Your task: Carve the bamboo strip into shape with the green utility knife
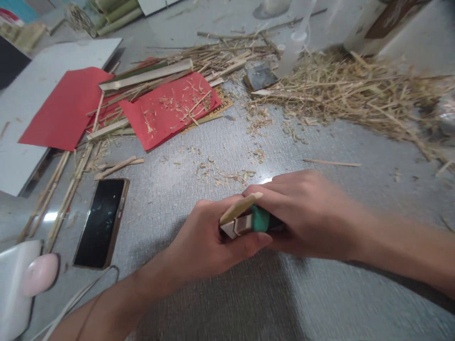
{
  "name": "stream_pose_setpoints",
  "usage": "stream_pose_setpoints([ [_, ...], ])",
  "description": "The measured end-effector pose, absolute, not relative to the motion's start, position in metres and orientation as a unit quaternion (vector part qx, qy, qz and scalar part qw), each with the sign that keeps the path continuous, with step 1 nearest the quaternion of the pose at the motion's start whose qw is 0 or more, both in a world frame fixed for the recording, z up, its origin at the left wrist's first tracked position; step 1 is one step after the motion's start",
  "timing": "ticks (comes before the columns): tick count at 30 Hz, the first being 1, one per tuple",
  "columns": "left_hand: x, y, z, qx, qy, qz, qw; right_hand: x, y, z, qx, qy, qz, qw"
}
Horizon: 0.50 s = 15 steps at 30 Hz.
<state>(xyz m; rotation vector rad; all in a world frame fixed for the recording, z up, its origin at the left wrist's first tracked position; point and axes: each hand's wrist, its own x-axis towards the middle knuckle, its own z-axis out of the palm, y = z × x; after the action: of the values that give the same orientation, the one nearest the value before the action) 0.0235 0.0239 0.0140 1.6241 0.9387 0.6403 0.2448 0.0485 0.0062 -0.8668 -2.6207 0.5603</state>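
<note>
Over the grey table, both hands meet close together near the front. My right hand (302, 208) is closed around a box cutter with a green and black body (261, 219); its blade end (234, 227) points left toward my left palm. A pale, flat bamboo strip (241, 207) with a tapered tip sticks up from my left hand (206, 237), which is closed on its lower end. The left thumb lies along the cutter's near side. Where the blade meets the strip, if it does, is hidden by the fingers.
Shavings (227, 175) lie just beyond the hands. Red paper envelopes (174, 106) and bamboo sticks are at the back left, a heap of straw (355, 90) at the back right. A phone (101, 222), a pink rounded case (40, 274) and a cable are on the left.
</note>
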Motion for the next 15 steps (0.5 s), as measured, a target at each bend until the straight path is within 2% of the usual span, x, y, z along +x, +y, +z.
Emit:
stream_pose_setpoints([
  [15, 0.0239, 0.023, 0.0173, 0.644, 0.413, 0.248, 0.594, 0.2467, 0.0466, 0.001, -0.298, -0.917, 0.207, 0.168],
])
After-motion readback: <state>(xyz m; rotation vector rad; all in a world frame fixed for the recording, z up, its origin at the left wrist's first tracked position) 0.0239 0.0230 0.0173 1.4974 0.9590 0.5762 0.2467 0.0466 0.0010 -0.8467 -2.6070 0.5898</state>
